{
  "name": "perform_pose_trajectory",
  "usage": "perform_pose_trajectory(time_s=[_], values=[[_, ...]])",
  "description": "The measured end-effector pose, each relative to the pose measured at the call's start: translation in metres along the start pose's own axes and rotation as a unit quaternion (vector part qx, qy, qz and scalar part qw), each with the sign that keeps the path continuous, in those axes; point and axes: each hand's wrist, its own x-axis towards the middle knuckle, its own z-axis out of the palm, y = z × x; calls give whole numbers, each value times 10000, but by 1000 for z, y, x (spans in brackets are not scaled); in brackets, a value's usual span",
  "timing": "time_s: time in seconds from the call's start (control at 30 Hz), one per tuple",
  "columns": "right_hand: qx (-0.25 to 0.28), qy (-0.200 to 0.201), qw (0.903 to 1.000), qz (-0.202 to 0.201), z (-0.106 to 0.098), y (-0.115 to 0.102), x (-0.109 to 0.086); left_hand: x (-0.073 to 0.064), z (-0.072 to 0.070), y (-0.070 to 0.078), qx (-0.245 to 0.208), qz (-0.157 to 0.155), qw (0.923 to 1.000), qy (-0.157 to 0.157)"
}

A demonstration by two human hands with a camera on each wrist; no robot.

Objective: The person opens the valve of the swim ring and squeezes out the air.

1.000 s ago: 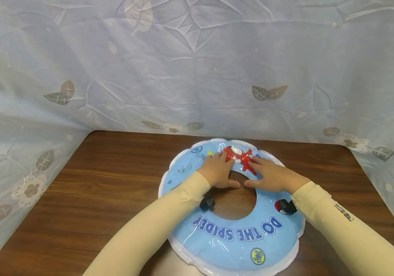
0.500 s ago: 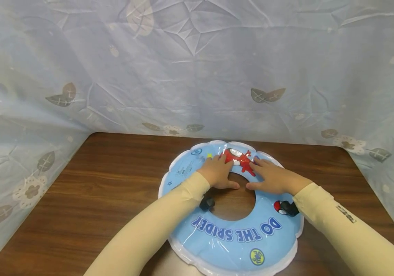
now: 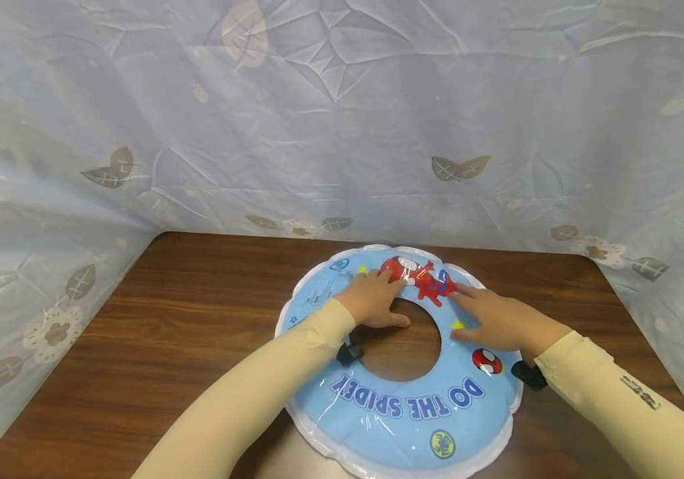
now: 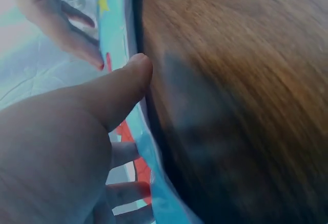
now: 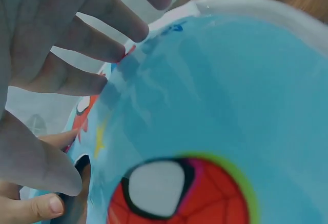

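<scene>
A light-blue inflatable swim ring (image 3: 402, 426) with a white scalloped edge lies flat on the wooden table, printed with "DO THE SPIDEY" and red cartoon figures. My left hand (image 3: 372, 299) rests on the upper left of the ring, fingers spread on its surface and thumb over the centre hole. In the left wrist view that thumb (image 4: 123, 88) lies across the ring's inner edge. My right hand (image 3: 498, 319) is over the upper right part, fingers extended; in the right wrist view its fingertips (image 5: 136, 32) are at or just above the blue vinyl. Neither hand grips anything.
The dark brown wooden table (image 3: 198, 319) extends to the left and right of the ring. A pale patterned curtain (image 3: 342, 133) hangs behind the table and along its sides. Black wrist cameras (image 3: 349, 354) sit under both cream sleeves (image 3: 258, 392).
My right hand has slid right and slightly toward me, uncovering more of the red figure and a yellow star. The left hand has shifted only slightly left. The ring has barely moved.
</scene>
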Motion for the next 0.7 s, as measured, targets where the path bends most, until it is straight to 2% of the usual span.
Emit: perform_pose_trajectory(time_s=[0.2,0.37,0.53,0.7], values=[[189,-170,9993,270,-1,-1,-12,-7,-8,0,-203,68,9995,-224],[317,-373,9974,528,0,-4,-20,-13,-14,5,-466,-54,9974,-550],[288,-473,9977,397,2,-5,-22,-17,-20,12,-744,-150,9936,-835],[356,-678,9966,314,8,-3,-19,-18,-20,17,-748,-219,9931,-882]])
